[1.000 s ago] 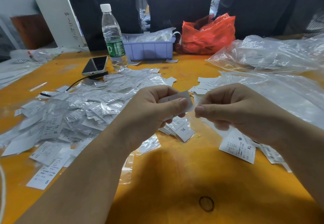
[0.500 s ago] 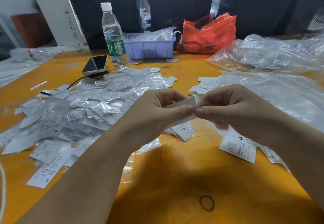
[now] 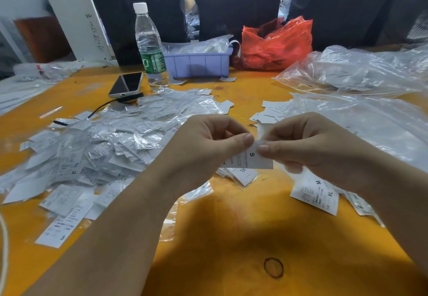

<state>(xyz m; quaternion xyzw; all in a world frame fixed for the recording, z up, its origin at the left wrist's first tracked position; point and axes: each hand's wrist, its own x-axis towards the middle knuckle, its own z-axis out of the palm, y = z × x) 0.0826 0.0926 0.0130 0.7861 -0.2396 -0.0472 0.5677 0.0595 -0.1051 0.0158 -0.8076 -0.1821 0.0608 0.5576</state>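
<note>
- Right above the middle of the orange counter (image 3: 231, 237), a small white label (image 3: 251, 157) printed with an S is held up in the air between both hands, off the surface.
- The left hand (image 3: 208, 147) pinches the label's upper left edge between its thumb and curled fingers. The right hand (image 3: 308, 147) pinches the upper right corner the same way, thumb tips nearly touching.
- Something pale and filmy pokes up just above the right thumb. Could be a clear sleeve, honestly can't tell.
- Directly under the label there's a little stack with an XL label (image 3: 243, 175) on top. A bigger sheet (image 3: 315, 195) reading M and XL lies below the right wrist, partly covered by it.
- Left of the hands is a big loose pile (image 3: 111, 142) of labels in crinkly clear sleeves. The print is mostly too small to read.
- Containers: a lilac tray (image 3: 199, 64) at the back is stuffed with clear plastic packets.
- A red bag (image 3: 275, 43) sits just beside the tray, all scrunched, contents hidden.
- Big clear bags (image 3: 352, 73) sprawl on the right, cut off by the frame edge. There's white stuff inside, too blurry to make out.
- An upright bottle (image 3: 150, 47) with a white cap stands just beside the tray's left end.
- A phone (image 3: 126, 84) lies face up near the bottle, and a dark cable (image 3: 99, 110) runs out from under it.
- Near the bottom edge there's a dark ring (image 3: 273, 268) marked on the counter.
</note>
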